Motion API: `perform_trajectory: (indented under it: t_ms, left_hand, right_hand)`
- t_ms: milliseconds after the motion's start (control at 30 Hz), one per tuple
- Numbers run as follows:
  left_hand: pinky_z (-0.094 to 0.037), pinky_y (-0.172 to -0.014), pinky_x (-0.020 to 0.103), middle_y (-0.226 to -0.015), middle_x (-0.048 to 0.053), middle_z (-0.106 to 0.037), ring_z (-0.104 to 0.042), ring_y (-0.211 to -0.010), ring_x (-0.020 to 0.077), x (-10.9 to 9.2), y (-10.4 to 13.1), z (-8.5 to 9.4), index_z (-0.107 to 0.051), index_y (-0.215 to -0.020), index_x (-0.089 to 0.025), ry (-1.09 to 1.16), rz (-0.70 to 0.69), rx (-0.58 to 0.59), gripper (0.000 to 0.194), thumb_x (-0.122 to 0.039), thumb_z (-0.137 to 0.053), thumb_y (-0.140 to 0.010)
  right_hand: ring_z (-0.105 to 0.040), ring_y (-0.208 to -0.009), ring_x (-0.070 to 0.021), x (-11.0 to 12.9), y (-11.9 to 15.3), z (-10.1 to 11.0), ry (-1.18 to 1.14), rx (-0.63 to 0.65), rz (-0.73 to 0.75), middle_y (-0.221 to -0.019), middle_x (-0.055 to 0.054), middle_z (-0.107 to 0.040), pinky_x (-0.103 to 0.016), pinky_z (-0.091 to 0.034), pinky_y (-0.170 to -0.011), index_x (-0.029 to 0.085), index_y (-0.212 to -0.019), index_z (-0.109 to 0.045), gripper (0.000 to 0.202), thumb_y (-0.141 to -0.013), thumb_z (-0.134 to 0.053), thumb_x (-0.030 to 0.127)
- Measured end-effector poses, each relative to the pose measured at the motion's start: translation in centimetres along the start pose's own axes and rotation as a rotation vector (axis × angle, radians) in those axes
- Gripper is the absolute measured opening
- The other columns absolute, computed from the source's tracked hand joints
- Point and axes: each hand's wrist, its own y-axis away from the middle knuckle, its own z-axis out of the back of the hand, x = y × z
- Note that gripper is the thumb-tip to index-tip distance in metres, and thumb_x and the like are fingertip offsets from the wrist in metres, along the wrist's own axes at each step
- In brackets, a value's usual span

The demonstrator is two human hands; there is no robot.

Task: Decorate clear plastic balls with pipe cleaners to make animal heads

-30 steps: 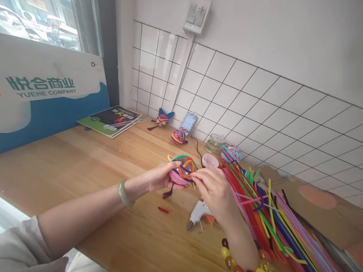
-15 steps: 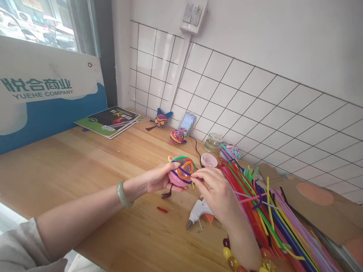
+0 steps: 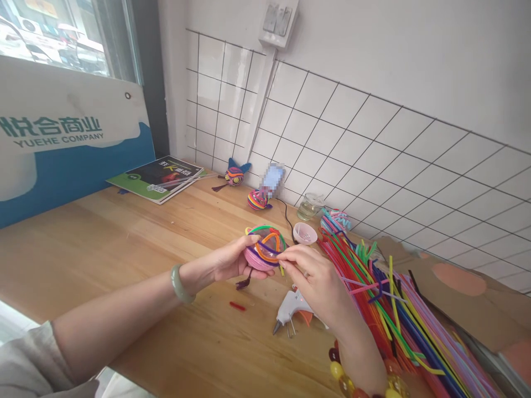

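My left hand [image 3: 234,257] is closed around a round craft ball [image 3: 258,260] wrapped in pink, green and orange pipe cleaners, with its thumb pressed on the near rim. A dark tassel [image 3: 243,283] hangs below the ball. On the ball's right side, my right hand [image 3: 312,272] pinches a purple pipe cleaner [image 3: 267,248] that runs across the upper face beside an orange loop. The pinched end is hidden by the fingertips. Below the right hand, a white glue gun [image 3: 290,308] rests on the wooden table [image 3: 178,326], near a short red pipe cleaner piece [image 3: 238,305].
A large bundle of coloured pipe cleaners [image 3: 373,293] lies at right beside cardboard [image 3: 440,276]. Behind the hands stand a pink bowl [image 3: 305,234], a glass jar [image 3: 310,206], a phone [image 3: 272,179] and two finished craft balls, one blue-eared [image 3: 234,173]. Booklets [image 3: 160,178] lie at back left.
Both hands and the ball keep nearly the same pose. The purple pipe cleaner across the ball's face has shifted slightly, standing a little more clear of it. The view has moved slightly.
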Motion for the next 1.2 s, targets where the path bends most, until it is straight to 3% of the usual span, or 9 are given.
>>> perform_trajectory:
  t_ms: [167, 400, 600, 867, 1200]
  left_hand:
    - [-0.059, -0.071, 0.027, -0.09, 0.013, -0.076, -0.074, -0.077, 0.0212, -0.1, 0.2, -0.1, -0.071, -0.101, -0.009, 0.001, 0.005, 0.058, 0.06, -0.06, -0.072, -0.069]
    - [-0.058, -0.071, 0.027, -0.09, 0.013, -0.076, -0.073, -0.077, 0.0208, -0.1, 0.2, 0.1, -0.072, -0.099, -0.009, -0.012, 0.035, 0.089, 0.058, -0.059, -0.071, -0.071]
    - [-0.058, -0.072, 0.029, -0.091, 0.013, -0.077, -0.073, -0.078, 0.0219, 0.0, 0.2, 0.6, -0.071, -0.102, -0.011, -0.032, 0.066, 0.124, 0.055, -0.058, -0.067, -0.074]
    - [-0.056, -0.07, 0.028, -0.087, 0.011, -0.075, -0.072, -0.077, 0.0212, 0.1, 0.3, 0.6, -0.069, -0.101, -0.01, -0.068, 0.139, 0.174, 0.058, -0.061, -0.066, -0.073]
    - [-0.055, -0.068, 0.028, -0.085, 0.014, -0.074, -0.072, -0.077, 0.0218, 0.7, 0.0, 1.1, -0.068, -0.098, -0.009, -0.128, 0.132, 0.224, 0.062, -0.066, -0.062, -0.075]
  right_hand:
    - [-0.064, -0.079, -0.0156, 0.1, 0.0, 0.1, -0.025, -0.014, -0.078, -0.082, -0.001, -0.069, -0.027, -0.049, -0.072, 0.021, -0.086, -0.064, 0.008, -0.091, -0.059, 0.016]
    - [-0.065, -0.077, -0.0163, 0.1, 0.0, 0.1, -0.017, 0.002, -0.094, -0.083, -0.001, -0.069, -0.026, -0.05, -0.066, 0.022, -0.084, -0.063, 0.009, -0.091, -0.058, 0.018]
    - [-0.063, -0.061, -0.0136, -0.1, 0.4, 0.1, -0.071, 0.045, -0.171, -0.084, -0.001, -0.07, -0.025, -0.049, -0.053, 0.023, -0.089, -0.064, 0.004, -0.09, -0.06, 0.023]
    - [-0.061, -0.058, -0.0121, 0.1, 0.1, 0.6, -0.108, 0.12, -0.218, -0.079, 0.001, -0.069, -0.024, -0.047, -0.054, 0.022, -0.079, -0.064, 0.01, -0.088, -0.062, 0.025]
    - [-0.062, -0.072, -0.0155, 0.7, 0.1, 1.2, -0.115, 0.145, -0.242, -0.077, 0.002, -0.069, -0.026, -0.046, -0.068, 0.023, -0.075, -0.064, 0.011, -0.085, -0.064, 0.022]
